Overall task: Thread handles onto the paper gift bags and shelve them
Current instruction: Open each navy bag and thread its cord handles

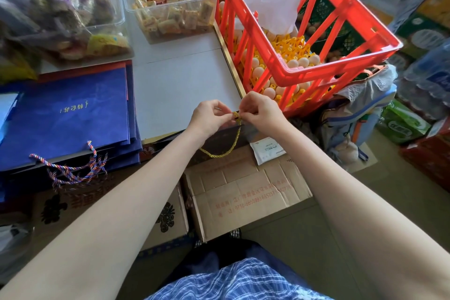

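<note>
The gold cord (pixel 227 146) is the handle we are fitting: its upper end is pinched between our left hand (pixel 211 118) and right hand (pixel 259 111), both grasping it at a small knot, and the rest loops down over the cardboard box (pixel 246 192). The dark bag (pixel 220 137) it belongs to lies just under the cord, at the edge of the white table (pixel 180 87). We judge we are tying off 1 end; next comes pulling the knot snug. Left of the cord, a stack of blue bags (pixel 65 114) already carries striped handles (pixel 70 168). Right of it stands the red crate (pixel 304 31) of eggs.
</note>
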